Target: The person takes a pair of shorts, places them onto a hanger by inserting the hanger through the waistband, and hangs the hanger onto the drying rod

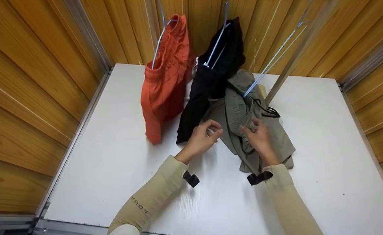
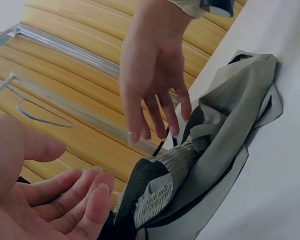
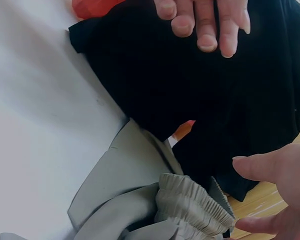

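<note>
The grey-green drawstring shorts (image 1: 278,140) lie rumpled on the white counter (image 1: 113,156), straight ahead of my right hand (image 1: 260,140) and off to the right of my left hand (image 1: 202,137). Their gathered waistband (image 1: 235,111) runs lengthwise away from me, its near end between my two hands, and the legs spread toward me and rightward. My right hand is the nearer one, fingers loose beside the waistband; I can't tell whether a fingertip brushes it. My left hand is relaxed, lightly curved, and holds nothing. A blue wire hanger (image 1: 278,52) slants down to the waistband's far part. Left of the shorts hang black pants (image 1: 204,88), and beyond those, orange-red shorts (image 1: 165,98), each on a hanger. Wood-grain panels (image 1: 11,98) stand around the counter.
</note>
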A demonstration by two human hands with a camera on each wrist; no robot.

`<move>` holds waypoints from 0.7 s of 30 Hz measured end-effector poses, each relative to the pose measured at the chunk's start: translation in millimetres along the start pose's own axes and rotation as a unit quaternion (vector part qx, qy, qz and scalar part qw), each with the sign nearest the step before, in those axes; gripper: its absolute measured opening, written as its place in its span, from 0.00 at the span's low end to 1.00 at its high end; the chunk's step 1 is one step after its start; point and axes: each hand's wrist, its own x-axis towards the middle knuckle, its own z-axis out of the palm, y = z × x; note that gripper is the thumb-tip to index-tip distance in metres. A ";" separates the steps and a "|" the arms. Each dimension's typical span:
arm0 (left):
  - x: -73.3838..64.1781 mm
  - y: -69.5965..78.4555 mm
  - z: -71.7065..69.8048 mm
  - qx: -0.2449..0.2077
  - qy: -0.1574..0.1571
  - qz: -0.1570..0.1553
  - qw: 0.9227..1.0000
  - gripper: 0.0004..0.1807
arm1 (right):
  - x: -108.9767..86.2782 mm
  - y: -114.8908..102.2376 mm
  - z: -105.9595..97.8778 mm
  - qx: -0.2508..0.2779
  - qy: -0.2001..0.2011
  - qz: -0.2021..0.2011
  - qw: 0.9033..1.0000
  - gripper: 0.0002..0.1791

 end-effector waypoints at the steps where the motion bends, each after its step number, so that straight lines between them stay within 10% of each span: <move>1: 0.1 0.0 0.3 -0.003 -0.002 -0.005 1.000 0.09 | 0.9 0.8 0.8 0.001 -0.002 0.001 1.000 0.36; 21: 3.7 -2.8 14.3 -0.060 -0.024 -0.015 0.998 0.09 | 11.5 11.6 8.6 -0.025 0.000 0.038 0.999 0.40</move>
